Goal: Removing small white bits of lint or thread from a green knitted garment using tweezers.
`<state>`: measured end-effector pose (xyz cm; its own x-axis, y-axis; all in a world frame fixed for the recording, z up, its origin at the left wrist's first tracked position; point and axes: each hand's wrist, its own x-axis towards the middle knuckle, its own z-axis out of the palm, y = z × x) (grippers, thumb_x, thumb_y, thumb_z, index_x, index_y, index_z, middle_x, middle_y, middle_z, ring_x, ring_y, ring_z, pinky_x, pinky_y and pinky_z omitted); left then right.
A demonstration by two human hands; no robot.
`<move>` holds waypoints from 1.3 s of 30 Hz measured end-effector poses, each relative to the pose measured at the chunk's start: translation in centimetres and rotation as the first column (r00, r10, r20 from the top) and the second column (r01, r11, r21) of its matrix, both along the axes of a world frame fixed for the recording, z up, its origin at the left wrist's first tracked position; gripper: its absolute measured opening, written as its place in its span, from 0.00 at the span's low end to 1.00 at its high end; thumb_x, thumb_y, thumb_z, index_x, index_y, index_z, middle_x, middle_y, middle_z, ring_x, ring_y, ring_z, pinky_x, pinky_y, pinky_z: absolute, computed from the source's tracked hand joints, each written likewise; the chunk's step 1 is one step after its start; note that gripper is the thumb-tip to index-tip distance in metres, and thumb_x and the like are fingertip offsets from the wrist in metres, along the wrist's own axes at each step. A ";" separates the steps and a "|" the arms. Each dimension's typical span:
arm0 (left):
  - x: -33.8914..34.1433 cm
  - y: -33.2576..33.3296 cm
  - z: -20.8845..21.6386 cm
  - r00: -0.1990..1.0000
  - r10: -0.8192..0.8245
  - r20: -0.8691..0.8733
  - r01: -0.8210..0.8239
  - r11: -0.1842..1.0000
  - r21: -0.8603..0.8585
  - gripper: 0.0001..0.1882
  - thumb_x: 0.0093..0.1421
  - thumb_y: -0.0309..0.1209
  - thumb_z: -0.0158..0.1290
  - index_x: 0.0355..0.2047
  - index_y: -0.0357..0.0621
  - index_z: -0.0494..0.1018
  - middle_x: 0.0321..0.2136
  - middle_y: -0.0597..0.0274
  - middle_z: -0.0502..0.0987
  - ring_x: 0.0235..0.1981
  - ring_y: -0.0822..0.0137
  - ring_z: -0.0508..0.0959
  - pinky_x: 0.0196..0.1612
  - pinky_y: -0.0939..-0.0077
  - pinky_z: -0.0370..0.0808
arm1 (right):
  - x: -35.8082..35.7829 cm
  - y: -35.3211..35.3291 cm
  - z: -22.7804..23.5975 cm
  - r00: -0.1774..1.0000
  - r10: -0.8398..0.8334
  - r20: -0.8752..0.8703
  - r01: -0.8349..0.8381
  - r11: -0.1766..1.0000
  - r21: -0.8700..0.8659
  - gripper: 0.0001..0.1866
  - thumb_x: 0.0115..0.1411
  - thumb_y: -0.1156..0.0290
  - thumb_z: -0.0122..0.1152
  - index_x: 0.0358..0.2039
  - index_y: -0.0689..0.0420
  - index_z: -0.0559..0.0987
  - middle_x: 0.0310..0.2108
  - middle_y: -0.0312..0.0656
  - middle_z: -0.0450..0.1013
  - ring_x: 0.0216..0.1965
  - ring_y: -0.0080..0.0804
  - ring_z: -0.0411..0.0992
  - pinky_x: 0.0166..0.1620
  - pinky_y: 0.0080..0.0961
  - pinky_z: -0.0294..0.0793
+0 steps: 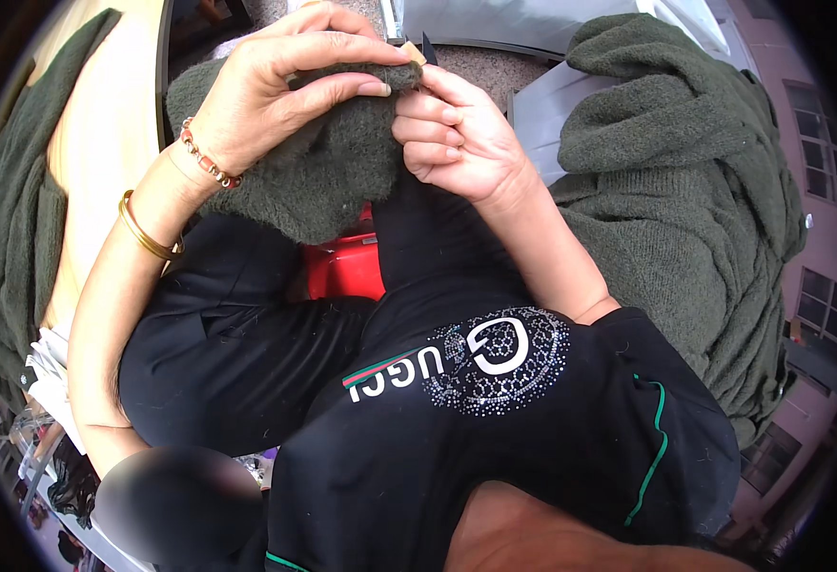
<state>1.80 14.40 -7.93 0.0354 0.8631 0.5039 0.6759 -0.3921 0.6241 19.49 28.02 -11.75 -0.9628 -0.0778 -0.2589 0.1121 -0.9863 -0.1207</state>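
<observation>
A fuzzy dark green knit piece (342,172) hangs over my lap from my two raised hands. My left hand (285,81) pinches its upper edge between thumb and fingers. At the right end of that edge, my right hand (466,143) is closed in a pinch, with its other fingers curled in. A small tan piece (413,53) with a dark tip beside it shows at the fingertips there. The frame does not show clearly what the right fingers grip.
A large heap of dark green knitwear (666,219) lies on my right. More green knitwear (13,219) drapes over a pale wooden tabletop (94,143) on my left. Something red (344,267) shows between my legs, below the knit piece.
</observation>
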 end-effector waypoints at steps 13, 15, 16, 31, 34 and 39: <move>-0.6 -0.2 -1.0 0.926 0.062 0.373 0.011 0.982 -0.191 0.06 0.64 0.22 0.52 0.38 0.34 0.78 0.38 0.61 0.78 0.44 0.72 0.76 0.52 0.80 0.71 | 0.4 0.1 -1.1 1.000 0.006 -0.027 -0.003 0.992 0.125 0.17 0.73 0.61 0.39 0.39 0.61 0.74 0.14 0.26 0.55 0.14 0.14 0.53 0.15 0.11 0.54; -0.5 -0.2 -1.0 0.936 0.076 0.343 -0.007 0.980 -0.199 0.06 0.65 0.23 0.51 0.39 0.34 0.77 0.38 0.62 0.78 0.44 0.74 0.76 0.52 0.81 0.71 | 0.4 0.3 -1.5 0.999 0.030 -0.035 -0.023 0.980 0.198 0.17 0.73 0.62 0.40 0.40 0.62 0.74 0.15 0.26 0.55 0.14 0.14 0.52 0.15 0.11 0.53; -0.5 -0.2 -1.1 0.946 0.091 0.313 -0.025 0.978 -0.207 0.06 0.66 0.23 0.50 0.40 0.34 0.76 0.38 0.63 0.78 0.44 0.75 0.76 0.51 0.82 0.72 | 0.4 0.4 -1.6 0.998 0.056 -0.040 -0.043 0.962 0.270 0.18 0.72 0.62 0.41 0.41 0.63 0.75 0.15 0.25 0.55 0.14 0.13 0.52 0.15 0.11 0.53; 0.7 0.2 -0.9 0.917 0.225 0.329 -0.200 0.974 -0.107 0.07 0.63 0.27 0.56 0.40 0.37 0.76 0.30 0.67 0.78 0.31 0.78 0.77 0.38 0.82 0.74 | 1.1 1.9 1.8 0.962 -0.140 -0.236 0.214 -0.154 0.965 0.19 0.67 0.62 0.56 0.54 0.59 0.76 0.36 0.32 0.75 0.30 0.14 0.64 0.36 0.12 0.66; 0.8 0.1 -0.7 0.927 0.236 0.292 -0.215 0.971 -0.106 0.06 0.63 0.27 0.57 0.39 0.38 0.76 0.29 0.67 0.79 0.29 0.79 0.77 0.35 0.83 0.74 | 1.1 2.2 2.2 0.980 -0.128 -0.151 0.131 -0.150 0.980 0.19 0.67 0.64 0.57 0.53 0.61 0.78 0.43 0.35 0.78 0.34 0.16 0.68 0.41 0.14 0.70; 0.6 0.3 -1.3 0.947 0.199 0.251 -0.190 0.980 -0.058 0.06 0.63 0.26 0.57 0.38 0.38 0.76 0.30 0.68 0.78 0.28 0.82 0.76 0.31 0.86 0.74 | 1.4 2.1 2.4 0.984 -0.119 -0.132 0.115 -0.141 0.983 0.18 0.66 0.66 0.59 0.52 0.63 0.78 0.41 0.38 0.79 0.40 0.18 0.73 0.44 0.16 0.72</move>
